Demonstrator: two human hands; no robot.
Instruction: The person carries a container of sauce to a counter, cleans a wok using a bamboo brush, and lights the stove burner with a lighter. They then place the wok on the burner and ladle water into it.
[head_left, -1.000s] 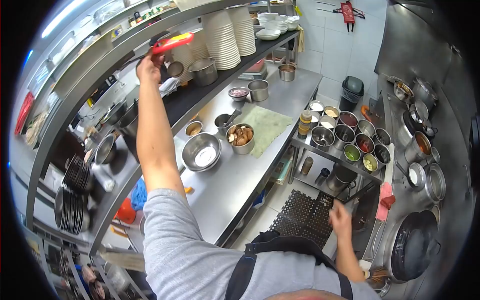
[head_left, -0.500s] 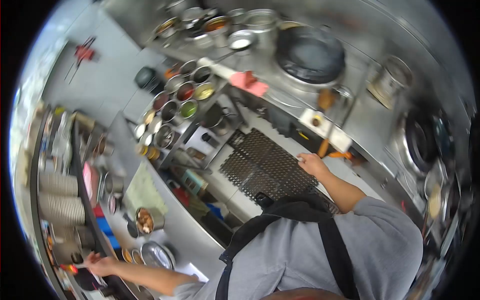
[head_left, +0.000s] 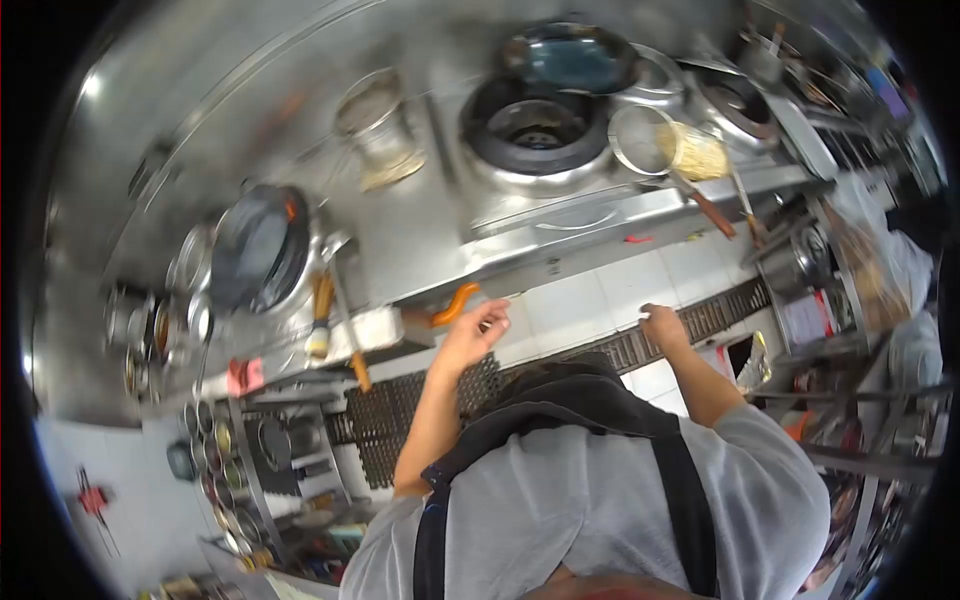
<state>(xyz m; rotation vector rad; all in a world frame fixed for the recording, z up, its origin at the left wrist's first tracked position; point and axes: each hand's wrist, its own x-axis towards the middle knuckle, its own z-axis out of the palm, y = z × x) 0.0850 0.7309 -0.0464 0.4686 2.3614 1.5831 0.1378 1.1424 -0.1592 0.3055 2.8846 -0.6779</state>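
Note:
My left hand [head_left: 470,342] is raised before the stove front, its fingers loosely bent and apart, with nothing visible in it. Just beyond it an orange curved handle [head_left: 458,303] sticks out at the stove edge. My right hand [head_left: 664,329] hangs over the floor drain side, fingers curled in and apparently holding nothing. Nearest to that hand on the stove are a brown-handled strainer [head_left: 640,140] and a pale bamboo brush [head_left: 700,152]. A wooden-handled ladle [head_left: 346,315] and another brush [head_left: 320,315] lie left of my left hand.
Along the steel stove stand a wok [head_left: 262,245], an open burner ring [head_left: 535,130], a second wok [head_left: 570,58] and a strainer pot [head_left: 375,120]. A black perforated mat [head_left: 380,430] and a drain grate [head_left: 620,350] cover part of the floor. Shelving [head_left: 850,460] is at right.
My view and body have turned right, from the shelves and side counter towards the stove. My left hand has left the shelf and come in front of me.

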